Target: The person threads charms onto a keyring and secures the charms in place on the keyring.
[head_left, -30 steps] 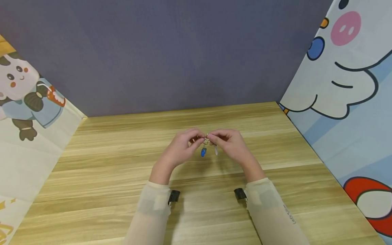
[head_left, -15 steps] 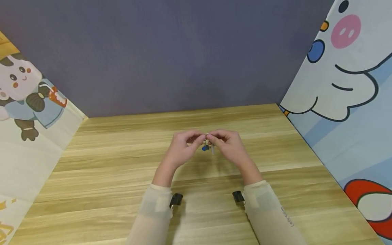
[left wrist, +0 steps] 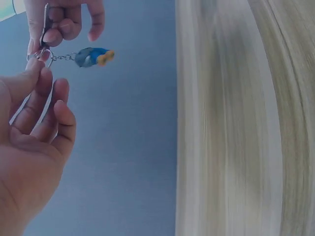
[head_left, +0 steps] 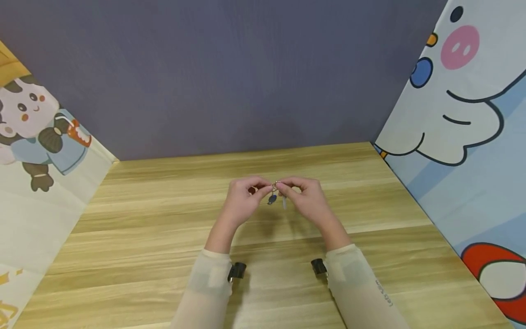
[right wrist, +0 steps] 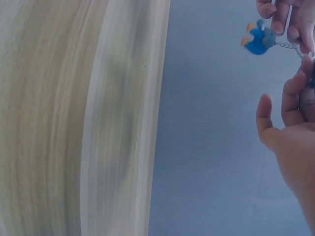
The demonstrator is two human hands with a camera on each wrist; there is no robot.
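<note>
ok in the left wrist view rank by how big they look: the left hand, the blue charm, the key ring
1. left hand, though nearest the camera
2. blue charm
3. key ring

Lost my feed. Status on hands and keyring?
Left hand, right hand: both pinch keyring above table. Blue charm dangles free. Nothing in the way.

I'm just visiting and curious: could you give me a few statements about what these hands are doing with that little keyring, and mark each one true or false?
1. Both hands hold the keyring above the table. True.
2. A blue charm hangs from the ring by a short chain. True.
3. The charm lies flat on the table. False: it dangles in the air between the left hand and the right hand.
4. The right hand rests idle on the table. False: its grip pinches the ring.
5. The wall behind is bright red. False: it is grey-purple.
</note>
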